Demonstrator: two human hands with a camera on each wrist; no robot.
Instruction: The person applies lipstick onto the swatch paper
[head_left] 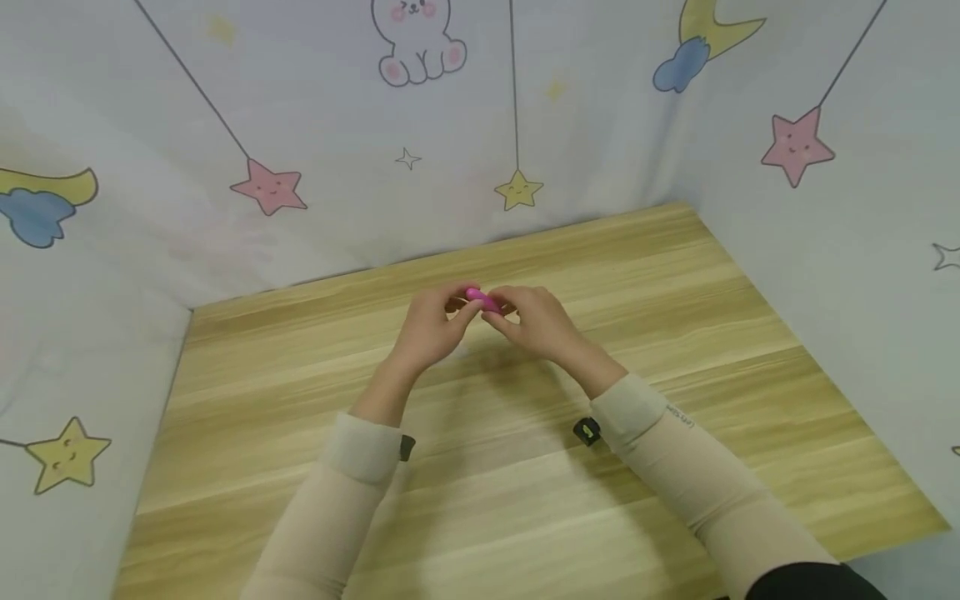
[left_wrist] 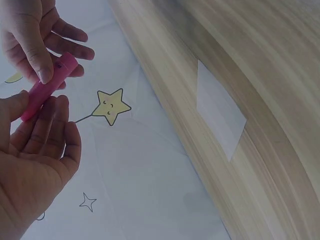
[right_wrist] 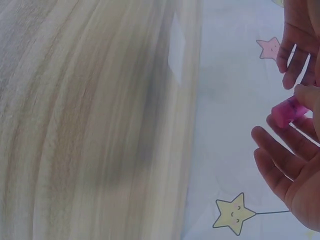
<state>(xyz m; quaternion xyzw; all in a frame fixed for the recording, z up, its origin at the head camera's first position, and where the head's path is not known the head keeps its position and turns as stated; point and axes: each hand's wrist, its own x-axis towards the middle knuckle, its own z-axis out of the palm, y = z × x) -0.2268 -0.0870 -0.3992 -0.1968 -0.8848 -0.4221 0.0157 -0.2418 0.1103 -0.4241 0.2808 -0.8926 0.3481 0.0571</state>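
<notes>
A small pink tube-shaped stick (head_left: pixel 483 300), its exact kind unclear, is held above the table between both hands. My left hand (head_left: pixel 433 327) pinches one end between thumb and fingers. From the other side my right hand (head_left: pixel 542 323) pinches it too. In the left wrist view the pink stick (left_wrist: pixel 49 86) runs aslant, the left hand (left_wrist: pixel 37 167) below and the right hand (left_wrist: pixel 32 37) above. The right wrist view shows only one blunt end of the stick (right_wrist: pixel 287 111), with the rest covered by fingers.
A white piece of paper (left_wrist: pixel 220 111) lies on the wood-grain table (head_left: pixel 262 400) near the hands; the right wrist view shows the paper (right_wrist: pixel 176 50) as well. A white cloth wall (head_left: pixel 337 125) printed with stars and moons surrounds the table's back and sides.
</notes>
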